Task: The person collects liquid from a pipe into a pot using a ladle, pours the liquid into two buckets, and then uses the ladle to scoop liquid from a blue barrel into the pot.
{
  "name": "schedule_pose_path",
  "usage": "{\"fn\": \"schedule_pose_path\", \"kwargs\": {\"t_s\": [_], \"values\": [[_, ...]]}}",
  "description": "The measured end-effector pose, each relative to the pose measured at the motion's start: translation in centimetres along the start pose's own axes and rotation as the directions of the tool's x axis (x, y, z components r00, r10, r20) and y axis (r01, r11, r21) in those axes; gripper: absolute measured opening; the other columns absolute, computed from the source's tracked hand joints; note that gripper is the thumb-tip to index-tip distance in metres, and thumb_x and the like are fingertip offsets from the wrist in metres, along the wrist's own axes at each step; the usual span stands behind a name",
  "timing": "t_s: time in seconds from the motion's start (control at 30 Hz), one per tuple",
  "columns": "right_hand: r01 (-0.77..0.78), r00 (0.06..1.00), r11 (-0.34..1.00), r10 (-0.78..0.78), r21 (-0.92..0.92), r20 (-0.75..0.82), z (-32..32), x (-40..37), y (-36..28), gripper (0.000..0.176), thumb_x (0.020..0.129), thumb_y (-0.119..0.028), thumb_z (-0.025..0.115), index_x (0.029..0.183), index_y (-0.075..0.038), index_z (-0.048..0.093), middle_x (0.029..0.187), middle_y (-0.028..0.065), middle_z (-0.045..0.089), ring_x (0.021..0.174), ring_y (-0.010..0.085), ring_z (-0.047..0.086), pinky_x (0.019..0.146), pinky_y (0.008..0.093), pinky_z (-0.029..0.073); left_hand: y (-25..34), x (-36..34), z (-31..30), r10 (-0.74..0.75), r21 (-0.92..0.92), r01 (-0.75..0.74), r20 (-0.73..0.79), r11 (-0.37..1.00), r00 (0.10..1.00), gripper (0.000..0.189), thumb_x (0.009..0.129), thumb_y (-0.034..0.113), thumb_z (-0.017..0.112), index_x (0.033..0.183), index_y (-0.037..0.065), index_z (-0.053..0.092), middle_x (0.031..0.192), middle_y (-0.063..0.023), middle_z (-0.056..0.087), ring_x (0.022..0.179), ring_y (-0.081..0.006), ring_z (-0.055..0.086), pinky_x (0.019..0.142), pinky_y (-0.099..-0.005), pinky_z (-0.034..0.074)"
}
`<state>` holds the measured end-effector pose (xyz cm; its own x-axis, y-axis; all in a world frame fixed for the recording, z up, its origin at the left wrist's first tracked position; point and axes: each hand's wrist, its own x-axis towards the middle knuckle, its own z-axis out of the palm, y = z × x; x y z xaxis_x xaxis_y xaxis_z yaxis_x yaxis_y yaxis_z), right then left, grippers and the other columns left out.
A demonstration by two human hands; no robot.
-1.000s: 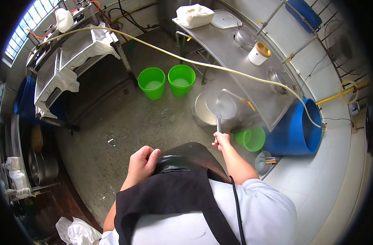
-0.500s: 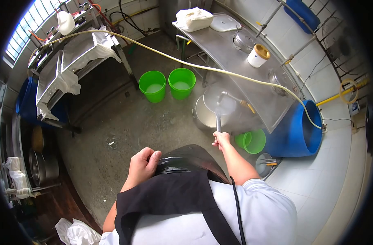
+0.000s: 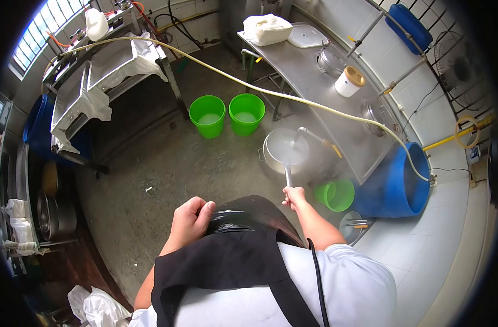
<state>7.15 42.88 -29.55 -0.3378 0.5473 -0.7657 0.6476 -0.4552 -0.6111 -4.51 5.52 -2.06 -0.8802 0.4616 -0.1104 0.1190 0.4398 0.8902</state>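
My right hand point(image 3: 294, 197) is closed around the handle of a metal dipper point(image 3: 288, 175). The dipper's round bowl sits over a large steel pot point(image 3: 262, 155) on the floor, and steam blurs its edges. A metal spout point(image 3: 302, 132) with a valve reaches over the pot from the steel table side. My left hand point(image 3: 193, 218) is a loose fist beside the dark apron point(image 3: 243, 218), with nothing visible in it. To the right of the pot, a green bucket point(image 3: 336, 194) lies tipped.
Two green buckets point(image 3: 207, 117) with cloudy liquid stand beyond the pot. A steel table point(image 3: 314, 87) runs along the right, with a blue barrel point(image 3: 393, 182) near its end. A pale hose point(image 3: 249, 84) spans the room. Cloth-lined racks point(image 3: 115, 65) stand at left.
My right hand has drawn slightly back and left, bringing the dipper's bowl lower over the pot. The left hand stays in place, and the view has shifted slightly.
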Motion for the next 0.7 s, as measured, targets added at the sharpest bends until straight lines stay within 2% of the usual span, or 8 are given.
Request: {"fn": "schedule_pose_path", "kwargs": {"t_s": [0.5, 0.7], "values": [[0.009, 0.992, 0.999, -0.003, 0.046, -0.123, -0.3, 0.6, 1.0, 0.012, 0.088, -0.007, 0.066, 0.08, -0.002, 0.058, 0.058, -0.0003, 0.047, 0.043, 0.011, 0.044, 0.042, 0.035, 0.053, -0.7, -0.3, 0.0, -0.042, -0.032, 0.042, 0.005, 0.999, 0.999, 0.03, 0.1, 0.025, 0.072, 0.085, 0.0, 0.065, 0.066, -0.0059, 0.059, 0.063, -0.0124, 0.051, 0.059, -0.0313, 0.046], [0.087, 0.987, 0.995, -0.079, 0.053, -0.141, 0.0, 0.7, -0.3, 0.013, 0.086, -0.006, 0.066, 0.078, -0.001, 0.057, 0.059, -0.0004, 0.048, 0.042, 0.0107, 0.042, 0.042, 0.0345, 0.053, -0.2, -0.3, 0.0, -0.055, -0.038, 0.055, 0.009, 0.998, 0.998, 0.029, 0.1, 0.025, 0.071, 0.086, 0.0, 0.065, 0.068, -0.0071, 0.06, 0.064, -0.0137, 0.052, 0.06, -0.0322, 0.046]]}}
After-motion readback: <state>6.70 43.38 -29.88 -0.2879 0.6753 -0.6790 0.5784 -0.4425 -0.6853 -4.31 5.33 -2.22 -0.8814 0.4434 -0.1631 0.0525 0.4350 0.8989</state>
